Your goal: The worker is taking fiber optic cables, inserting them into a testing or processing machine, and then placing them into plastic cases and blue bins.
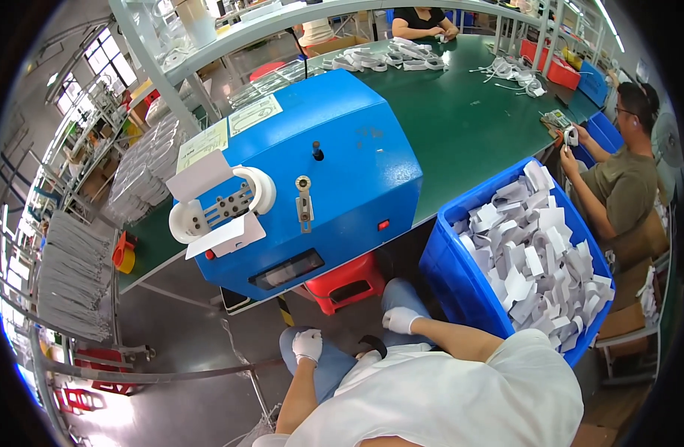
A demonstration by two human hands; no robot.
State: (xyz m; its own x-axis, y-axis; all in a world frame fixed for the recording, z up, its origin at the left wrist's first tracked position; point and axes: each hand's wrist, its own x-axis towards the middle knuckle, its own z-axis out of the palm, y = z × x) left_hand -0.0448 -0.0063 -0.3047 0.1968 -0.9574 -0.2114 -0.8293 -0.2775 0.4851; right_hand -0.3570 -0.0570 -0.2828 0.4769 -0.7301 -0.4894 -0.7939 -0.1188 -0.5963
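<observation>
My left hand (307,345), in a white glove, rests on my left knee with its fingers curled in and nothing visible in them. On the other thigh lies my right hand (400,320), also white-gloved and closed, with no object showing. In front of me stands a blue machine (342,141). On its left side sits a white rounded holder (263,191) around a perforated metal plate (228,205), with folded white card pieces (226,237) at it. Neither hand touches the machine.
At my right stands a blue bin (461,279) heaped with folded white pieces (532,261). A red stool (345,283) is under the green table (476,127). White cable bundles (509,73) lie farther back. A co-worker (625,164) handles a part on the right; another person (424,22) sits beyond.
</observation>
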